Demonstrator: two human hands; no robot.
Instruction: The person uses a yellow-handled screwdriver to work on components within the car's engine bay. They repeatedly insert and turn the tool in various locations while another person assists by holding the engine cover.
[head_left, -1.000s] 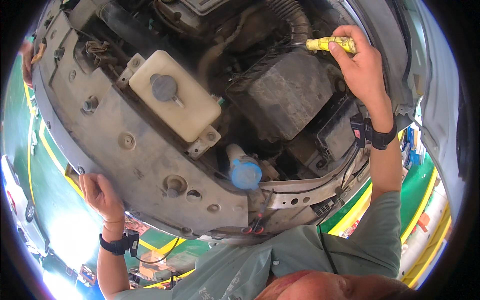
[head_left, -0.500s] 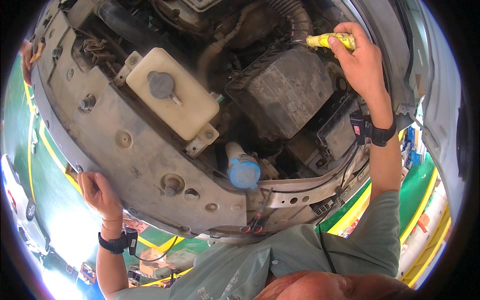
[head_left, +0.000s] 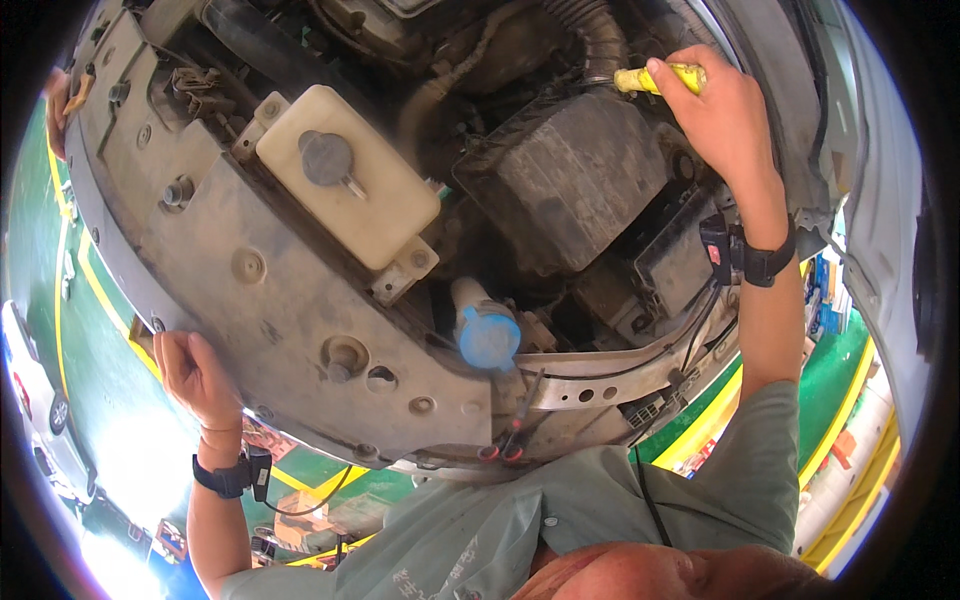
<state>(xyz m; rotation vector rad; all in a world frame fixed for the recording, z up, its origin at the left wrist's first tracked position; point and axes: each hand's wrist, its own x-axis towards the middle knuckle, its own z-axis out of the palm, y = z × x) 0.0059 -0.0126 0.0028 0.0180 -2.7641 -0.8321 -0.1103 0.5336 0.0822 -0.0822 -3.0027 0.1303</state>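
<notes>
The right hand [head_left: 728,115] is closed around a yellow handle [head_left: 634,81], thumb laid along it, at the far right corner of the engine bay; the handle's free end points left to the ribbed hose [head_left: 592,45], and whether the two touch I cannot tell. Below that end spreads the broad lid of a black box [head_left: 570,185], with open air over it, while the fender edge [head_left: 790,130] runs close along the outer side of the hand and limits room there. The left hand [head_left: 198,378] sits at the front rim of the grey-black cover panel [head_left: 270,310], fingers curled; whether they grip the edge I cannot tell. Between the hands stands the cream tank [head_left: 370,215], a dark, deep gap parting it from the black box. Nearer the body, a blue cap [head_left: 489,340] rises beside the metal crossbar [head_left: 565,396], and red-handled scissors [head_left: 514,432] lie by the panel's near corner
</notes>
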